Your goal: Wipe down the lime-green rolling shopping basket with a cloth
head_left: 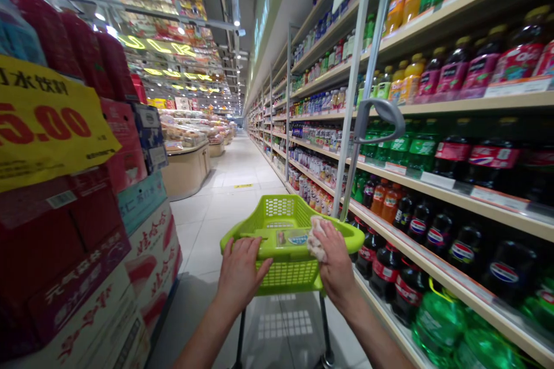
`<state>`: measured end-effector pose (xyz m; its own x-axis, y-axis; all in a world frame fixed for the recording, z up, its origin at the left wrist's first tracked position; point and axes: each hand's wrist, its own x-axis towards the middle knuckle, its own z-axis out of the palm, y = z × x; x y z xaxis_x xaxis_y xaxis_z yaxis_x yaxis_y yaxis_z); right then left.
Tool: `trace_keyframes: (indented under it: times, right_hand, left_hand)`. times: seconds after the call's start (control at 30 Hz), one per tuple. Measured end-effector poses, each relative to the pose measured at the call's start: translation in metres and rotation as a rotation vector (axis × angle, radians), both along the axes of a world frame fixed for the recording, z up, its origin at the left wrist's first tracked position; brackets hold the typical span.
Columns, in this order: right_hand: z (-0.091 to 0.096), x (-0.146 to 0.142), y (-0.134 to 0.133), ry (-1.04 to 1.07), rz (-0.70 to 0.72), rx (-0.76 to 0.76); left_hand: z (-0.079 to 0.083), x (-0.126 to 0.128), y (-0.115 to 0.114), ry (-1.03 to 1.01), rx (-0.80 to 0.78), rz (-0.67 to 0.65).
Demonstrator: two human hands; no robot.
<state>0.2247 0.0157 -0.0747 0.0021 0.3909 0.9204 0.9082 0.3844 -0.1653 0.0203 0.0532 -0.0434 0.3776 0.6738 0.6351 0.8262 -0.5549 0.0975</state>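
A lime-green shopping cart [285, 213] with a plastic basket stands in front of me in a supermarket aisle. My left hand [239, 272] lies on the cart's near rim with its fingers curled over the edge. My right hand [333, 256] is closed on a crumpled whitish cloth [315, 240] and presses it against the right side of the same rim. The basket looks empty from here. Its long grey handle [381, 118] rises at the right.
Shelves of soft-drink bottles [454, 155] run along the right side, close to the cart. Stacked red drink cartons [86, 253] with a yellow price sign [43, 121] stand at the left. The white tiled aisle [234, 184] runs ahead past low display counters [186, 161].
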Motion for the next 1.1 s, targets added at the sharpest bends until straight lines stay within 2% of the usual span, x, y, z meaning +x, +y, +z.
trace_keyframes:
  times: [0.13, 0.2, 0.33, 0.5, 0.7, 0.8, 0.9, 1.03, 1.1]
  right_hand:
    - [-0.001, -0.036, -0.007, -0.205, 0.182, -0.028]
    - [-0.001, -0.04, -0.007, -0.231, 0.197, -0.034]
    - [-0.002, -0.013, 0.003, -0.072, 0.1, 0.039]
    - [-0.008, 0.004, 0.01, -0.068, 0.124, 0.122]
    - [-0.008, 0.028, 0.024, -0.006, 0.197, 0.072]
    - [-0.003, 0.039, 0.031, 0.083, 0.147, 0.047]
    - [0.002, 0.024, 0.024, 0.098, 0.155, 0.041]
    - [0.003, -0.016, 0.006, -0.048, 0.3, -0.017]
    - [0.002, -0.023, 0.004, -0.095, 0.323, -0.04]
  left_hand:
    - [0.005, -0.007, 0.008, 0.015, -0.032, 0.013]
    - [0.006, -0.011, 0.011, 0.024, -0.034, 0.017]
    - [0.007, -0.018, 0.012, 0.038, -0.034, 0.01]
    - [0.011, -0.018, 0.008, 0.031, -0.057, 0.037]
    - [0.011, 0.001, -0.007, 0.04, -0.062, 0.076]
    - [0.008, 0.008, -0.014, 0.025, -0.069, -0.027]
    - [0.007, 0.003, -0.011, -0.035, -0.065, -0.118]
    - [0.005, 0.0, -0.005, -0.088, -0.176, -0.134]
    - [0.003, 0.005, -0.008, -0.095, -0.197, -0.187]
